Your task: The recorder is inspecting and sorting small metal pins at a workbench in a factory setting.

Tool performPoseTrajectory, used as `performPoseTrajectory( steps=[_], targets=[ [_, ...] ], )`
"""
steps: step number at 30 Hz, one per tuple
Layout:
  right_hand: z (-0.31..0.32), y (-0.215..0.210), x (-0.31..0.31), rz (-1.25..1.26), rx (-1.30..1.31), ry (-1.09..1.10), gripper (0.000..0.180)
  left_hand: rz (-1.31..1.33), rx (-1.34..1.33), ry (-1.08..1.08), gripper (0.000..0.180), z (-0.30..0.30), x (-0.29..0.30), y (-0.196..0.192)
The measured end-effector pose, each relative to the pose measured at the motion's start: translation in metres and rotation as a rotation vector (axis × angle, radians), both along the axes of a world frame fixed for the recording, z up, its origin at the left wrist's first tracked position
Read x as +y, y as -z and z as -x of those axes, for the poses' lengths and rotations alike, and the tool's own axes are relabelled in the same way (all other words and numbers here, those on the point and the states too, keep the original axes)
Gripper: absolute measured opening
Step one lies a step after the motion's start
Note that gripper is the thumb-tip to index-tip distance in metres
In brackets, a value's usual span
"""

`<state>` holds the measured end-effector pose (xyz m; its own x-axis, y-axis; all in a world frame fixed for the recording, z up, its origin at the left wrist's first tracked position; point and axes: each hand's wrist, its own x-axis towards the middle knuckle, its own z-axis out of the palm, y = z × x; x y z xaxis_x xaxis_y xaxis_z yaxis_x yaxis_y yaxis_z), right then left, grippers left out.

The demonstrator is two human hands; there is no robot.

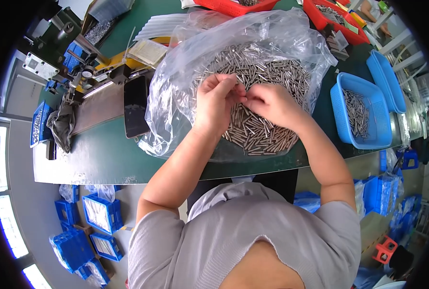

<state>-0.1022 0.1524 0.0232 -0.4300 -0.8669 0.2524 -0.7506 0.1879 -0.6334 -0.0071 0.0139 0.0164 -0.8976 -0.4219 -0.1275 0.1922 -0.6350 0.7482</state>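
A big heap of small, slim metal pins [260, 139] lies on a clear plastic bag [166, 96] spread over the green table. Above the heap, my left hand [217, 101] is closed, its thumb and fingers pinched together near the middle. My right hand [272, 103] meets it there, fingertips also pinched and almost touching the left ones. Whatever sits between the fingertips is too small or too hidden to make out. To the right of the bag stands a blue plastic basket [338, 103] with more metal pins [356, 113] in it.
A black phone [136, 106] lies left of the bag, beside a metal bench fixture with a dial gauge [86, 72]. Red baskets [308, 7] stand at the back. Another blue basket [387, 82] is at the far right. Blue crates [101, 214] sit on the floor below the table edge.
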Motion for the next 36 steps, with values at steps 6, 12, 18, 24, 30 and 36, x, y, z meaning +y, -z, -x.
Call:
performPoseTrajectory(
  steps=[6, 12, 18, 24, 30, 36],
  targets=[
    [0.008, -0.025, 0.008, 0.367, -0.771, 0.096, 0.012, -0.116, -0.015, 0.162, 0.009, -0.003, 0.003, 0.003],
    [0.005, -0.013, 0.006, 0.355, -0.646, 0.059, 0.008, -0.15, 0.014, 0.234, 0.011, -0.001, 0.005, 0.005],
    [-0.002, -0.018, 0.005, 0.322, -0.498, 0.081, 0.007, -0.153, 0.003, 0.223, 0.007, -0.003, 0.006, 0.003],
    [0.0, -0.011, 0.002, 0.32, -0.483, 0.107, 0.009, -0.071, 0.022, 0.247, 0.01, -0.002, 0.007, 0.006],
    [0.031, -0.017, 0.011, 0.661, -1.311, 0.227, 0.015, -0.072, -0.012, 0.017, 0.008, 0.001, 0.001, 0.004],
    [0.034, -0.01, 0.018, -0.071, -0.777, 0.054, 0.015, -0.055, -0.021, -0.037, 0.007, 0.002, -0.003, 0.005]
  ],
)
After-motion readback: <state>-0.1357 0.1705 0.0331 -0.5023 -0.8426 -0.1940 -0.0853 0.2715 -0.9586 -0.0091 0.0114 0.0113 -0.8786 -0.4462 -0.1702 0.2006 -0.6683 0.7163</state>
